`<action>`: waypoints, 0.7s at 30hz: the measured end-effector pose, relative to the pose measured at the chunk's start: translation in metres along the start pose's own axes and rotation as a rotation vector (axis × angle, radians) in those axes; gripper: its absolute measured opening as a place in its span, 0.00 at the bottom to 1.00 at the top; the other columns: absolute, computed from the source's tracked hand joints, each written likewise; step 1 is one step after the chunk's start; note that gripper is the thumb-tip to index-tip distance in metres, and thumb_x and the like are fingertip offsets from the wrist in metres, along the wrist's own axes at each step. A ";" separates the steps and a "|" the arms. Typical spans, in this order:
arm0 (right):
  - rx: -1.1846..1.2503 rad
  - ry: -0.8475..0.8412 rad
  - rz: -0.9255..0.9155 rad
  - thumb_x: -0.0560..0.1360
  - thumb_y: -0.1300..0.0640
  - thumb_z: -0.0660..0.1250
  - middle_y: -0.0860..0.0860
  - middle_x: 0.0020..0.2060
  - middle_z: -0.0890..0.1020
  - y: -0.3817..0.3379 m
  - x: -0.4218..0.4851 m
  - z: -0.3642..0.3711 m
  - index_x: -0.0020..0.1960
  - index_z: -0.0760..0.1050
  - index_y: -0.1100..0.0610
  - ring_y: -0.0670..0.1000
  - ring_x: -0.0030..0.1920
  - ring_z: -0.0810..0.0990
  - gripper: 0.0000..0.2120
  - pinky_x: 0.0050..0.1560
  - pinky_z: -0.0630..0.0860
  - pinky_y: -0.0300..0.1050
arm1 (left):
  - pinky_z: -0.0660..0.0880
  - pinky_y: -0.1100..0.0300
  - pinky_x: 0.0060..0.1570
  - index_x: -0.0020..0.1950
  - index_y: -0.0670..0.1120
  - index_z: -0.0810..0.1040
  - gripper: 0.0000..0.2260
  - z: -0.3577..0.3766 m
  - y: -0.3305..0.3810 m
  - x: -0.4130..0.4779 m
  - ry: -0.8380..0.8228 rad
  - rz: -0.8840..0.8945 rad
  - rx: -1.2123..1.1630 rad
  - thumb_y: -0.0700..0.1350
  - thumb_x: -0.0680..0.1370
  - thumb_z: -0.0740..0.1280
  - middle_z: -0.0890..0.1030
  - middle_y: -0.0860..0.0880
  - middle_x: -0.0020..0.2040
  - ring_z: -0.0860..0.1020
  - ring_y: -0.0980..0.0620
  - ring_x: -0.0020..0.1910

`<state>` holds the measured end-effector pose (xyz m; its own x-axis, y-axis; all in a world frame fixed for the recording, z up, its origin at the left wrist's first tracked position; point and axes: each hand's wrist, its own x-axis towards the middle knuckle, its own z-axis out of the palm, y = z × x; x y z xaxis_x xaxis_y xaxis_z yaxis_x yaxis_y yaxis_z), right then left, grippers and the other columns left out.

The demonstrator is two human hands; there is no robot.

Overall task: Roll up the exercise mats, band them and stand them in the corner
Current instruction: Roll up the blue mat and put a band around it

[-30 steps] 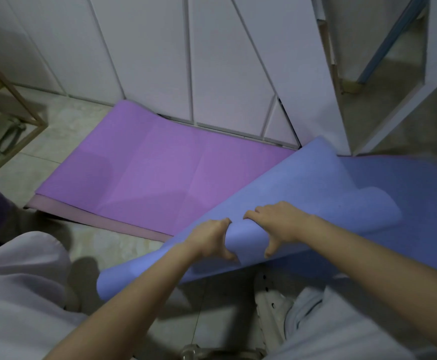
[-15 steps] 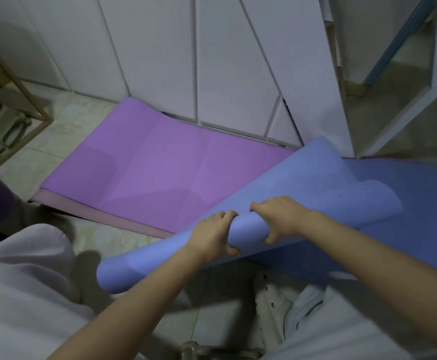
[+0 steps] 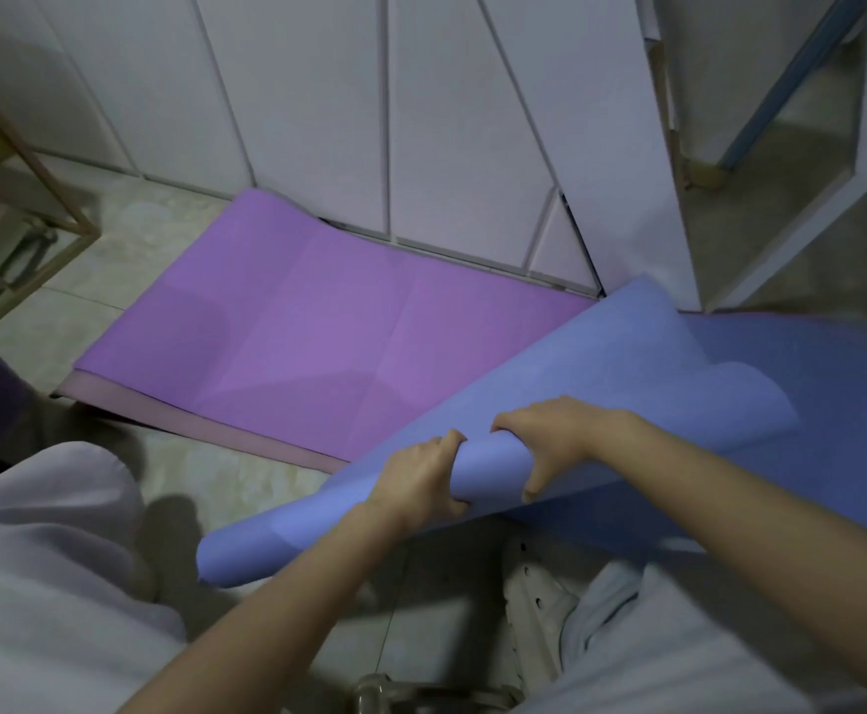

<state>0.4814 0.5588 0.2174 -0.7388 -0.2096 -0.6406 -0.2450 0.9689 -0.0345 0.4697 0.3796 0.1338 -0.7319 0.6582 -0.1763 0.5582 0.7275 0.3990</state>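
A blue exercise mat (image 3: 622, 363) lies on the floor to my right, its near end curled into a loose roll that runs diagonally from lower left to upper right. My left hand (image 3: 418, 479) wraps around the roll from the left. My right hand (image 3: 560, 435) grips it just to the right, fingers over the top and thumb underneath. A purple mat (image 3: 312, 327) lies flat on the tiles beyond the roll, against the white cabinet doors, with a paler mat edge (image 3: 163, 412) showing under its near side.
White cabinet doors (image 3: 421, 121) close off the far side. A metal-framed rack (image 3: 24, 208) stands at the left. A white frame with a blue bar (image 3: 781, 85) is at the upper right. My knees and a white shoe (image 3: 534, 595) are below the roll.
Both hands have rolled the blue mat a little further; the roll is thicker and my fingers have shifted over its top. The view has crept slightly closer.
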 end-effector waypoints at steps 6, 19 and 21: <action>-0.281 0.133 -0.043 0.65 0.42 0.74 0.53 0.60 0.72 -0.010 -0.008 0.012 0.73 0.56 0.53 0.56 0.58 0.73 0.44 0.56 0.70 0.49 | 0.69 0.61 0.46 0.58 0.50 0.72 0.27 -0.025 -0.014 0.015 -0.344 0.030 -0.300 0.53 0.63 0.79 0.77 0.54 0.50 0.75 0.52 0.49; -0.036 -0.022 0.012 0.66 0.47 0.75 0.53 0.57 0.77 0.001 -0.005 -0.012 0.68 0.63 0.51 0.53 0.54 0.75 0.35 0.46 0.67 0.42 | 0.66 0.54 0.51 0.70 0.50 0.62 0.33 -0.004 0.015 -0.009 0.030 -0.010 0.028 0.57 0.69 0.70 0.72 0.50 0.61 0.72 0.46 0.59; 0.033 -0.067 0.019 0.65 0.47 0.75 0.52 0.57 0.76 0.001 -0.002 -0.014 0.66 0.65 0.50 0.52 0.53 0.74 0.34 0.47 0.68 0.43 | 0.67 0.53 0.51 0.71 0.48 0.62 0.38 0.004 0.018 -0.017 0.135 -0.010 0.115 0.58 0.66 0.73 0.73 0.48 0.58 0.73 0.45 0.56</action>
<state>0.4737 0.5584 0.2293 -0.6992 -0.1828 -0.6912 -0.2095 0.9767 -0.0465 0.4941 0.3826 0.1404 -0.7790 0.6246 -0.0545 0.5861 0.7564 0.2905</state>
